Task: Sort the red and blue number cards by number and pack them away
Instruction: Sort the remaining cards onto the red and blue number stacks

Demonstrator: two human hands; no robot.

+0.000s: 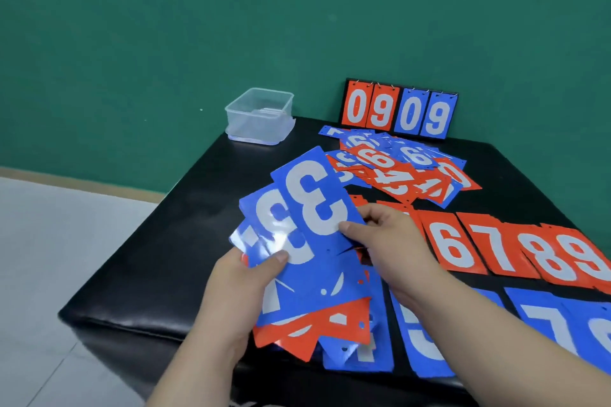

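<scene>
while the left hand (251,277) grips a fan of blue 3 cards (281,228), thumb across their faces, the right hand (386,241) pinches the edge of the topmost blue 3 card (314,198), over the near side of the black table (148,258). red cards (317,330) stick out under the fan. to the right lie a red row (496,251) reading 6, 7, 8, 9 and a blue row (420,337) nearer me. further back sits a mixed pile (396,172), then a scoreboard (400,112) showing 0909 and a clear plastic box (261,116) at the far-left corner.
</scene>
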